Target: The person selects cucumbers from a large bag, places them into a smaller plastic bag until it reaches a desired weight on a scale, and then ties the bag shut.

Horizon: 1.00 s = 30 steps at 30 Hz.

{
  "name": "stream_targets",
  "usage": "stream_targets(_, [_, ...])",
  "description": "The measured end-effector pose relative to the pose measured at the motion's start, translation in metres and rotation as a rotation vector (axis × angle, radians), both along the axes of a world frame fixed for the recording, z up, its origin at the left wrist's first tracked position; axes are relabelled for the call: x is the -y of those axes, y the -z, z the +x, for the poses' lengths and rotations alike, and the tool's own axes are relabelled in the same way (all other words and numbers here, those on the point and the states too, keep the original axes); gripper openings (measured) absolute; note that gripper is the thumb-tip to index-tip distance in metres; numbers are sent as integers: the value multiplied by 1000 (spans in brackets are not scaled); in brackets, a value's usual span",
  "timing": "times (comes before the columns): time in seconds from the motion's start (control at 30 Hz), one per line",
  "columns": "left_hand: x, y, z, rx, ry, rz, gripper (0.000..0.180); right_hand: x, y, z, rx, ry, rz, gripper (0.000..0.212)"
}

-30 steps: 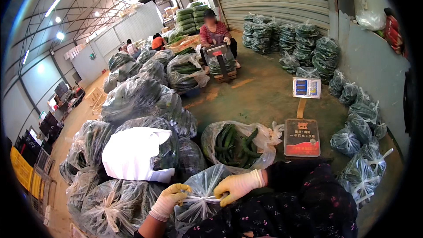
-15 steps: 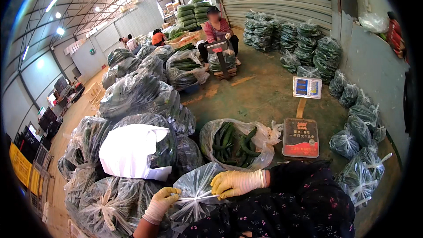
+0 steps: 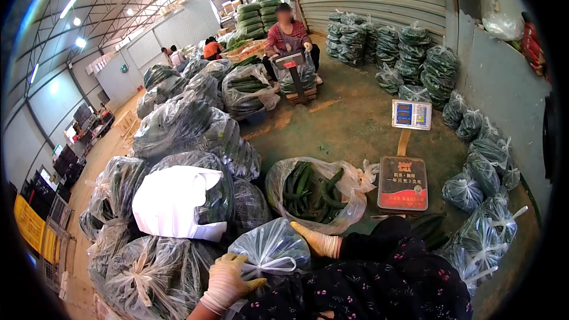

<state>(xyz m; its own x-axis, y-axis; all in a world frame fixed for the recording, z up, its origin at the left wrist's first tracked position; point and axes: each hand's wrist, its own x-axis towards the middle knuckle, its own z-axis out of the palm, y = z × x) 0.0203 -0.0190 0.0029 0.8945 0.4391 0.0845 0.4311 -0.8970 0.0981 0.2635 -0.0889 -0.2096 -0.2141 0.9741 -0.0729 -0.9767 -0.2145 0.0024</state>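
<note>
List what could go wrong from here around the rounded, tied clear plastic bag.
The rounded, tied clear plastic bag looks thin and might tear if the gloved left hand tugs.
The open, clear plastic bag of long, dark-green cucumbers gapes near the gloved right hand; a bump could tip some out.

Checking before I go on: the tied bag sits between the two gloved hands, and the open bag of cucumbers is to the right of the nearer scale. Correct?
One slip: the open bag of cucumbers is to the left of the nearer scale, as the head view shows. The tied bag does sit between the gloved left hand and right hand.
</note>
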Motion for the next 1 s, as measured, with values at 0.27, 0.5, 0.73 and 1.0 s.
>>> stream_targets(0.27, [-2, 21, 8, -239, -109, -196, 33, -6, 16, -7, -642, -406, -96, 62])
stream_targets(0.5, [6, 31, 14, -103, -319, 59, 13, 1, -14, -20, -300, -361, -12, 70])
stream_targets(0.73, [4, 25, 28, 235, -332, -80, 9, -10, -49, -13, 139, -203, 54, 76])
stream_targets(1.0, [7, -19, 53, 685, -361, -740, 11, -17, -95, 29, 614, 52, 177, 83])
